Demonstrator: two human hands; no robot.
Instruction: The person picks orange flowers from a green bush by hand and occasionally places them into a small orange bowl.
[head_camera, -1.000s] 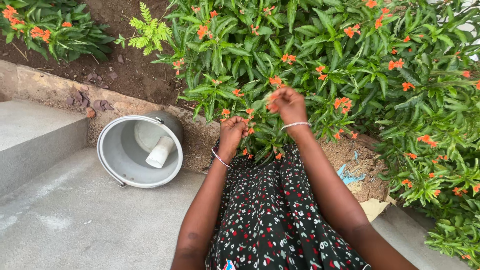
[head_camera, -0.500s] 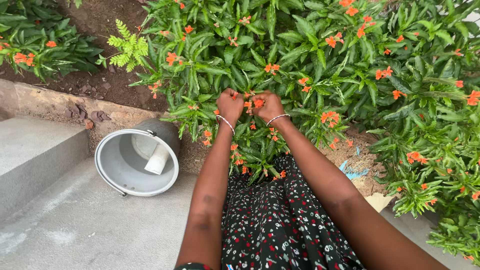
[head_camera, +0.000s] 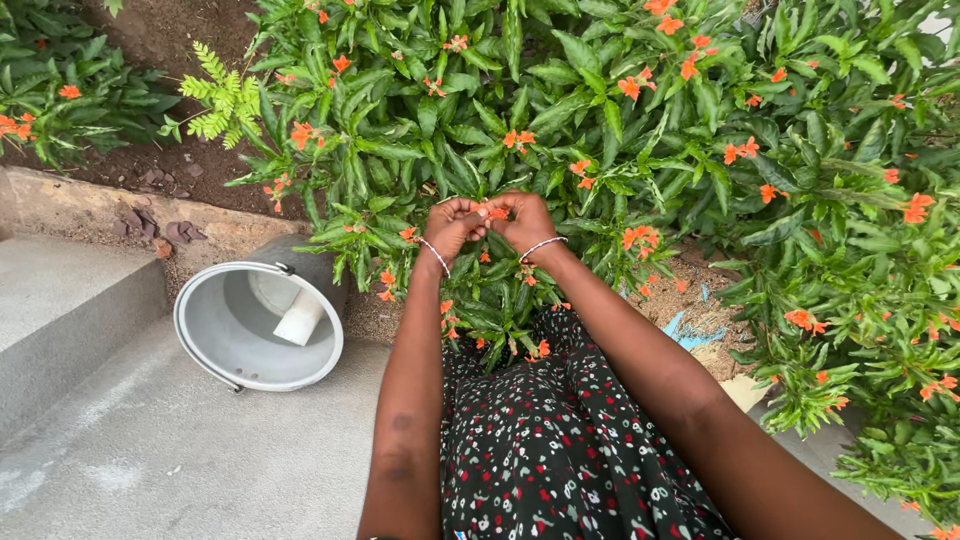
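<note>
My left hand (head_camera: 453, 222) and my right hand (head_camera: 523, 217) meet in front of a leafy shrub (head_camera: 620, 110) with orange flowers. Both hands have their fingers pinched together on a small cluster of orange flowers (head_camera: 495, 212) between them. Each wrist wears a thin silver bangle. My lap, in a dark dress with red and white dots (head_camera: 560, 440), fills the bottom centre.
A grey metal bucket (head_camera: 225, 350) lies tipped on its side at the left, a white cup (head_camera: 300, 318) inside it. A concrete step (head_camera: 60, 290) rises at far left. Bare soil (head_camera: 170, 40) and a stone kerb (head_camera: 90, 200) run behind; the floor is grey concrete.
My left hand has risen from near my lap up to the shrub. My right hand came across to meet it, and both now pinch the same flower cluster. The view shifted a little.
</note>
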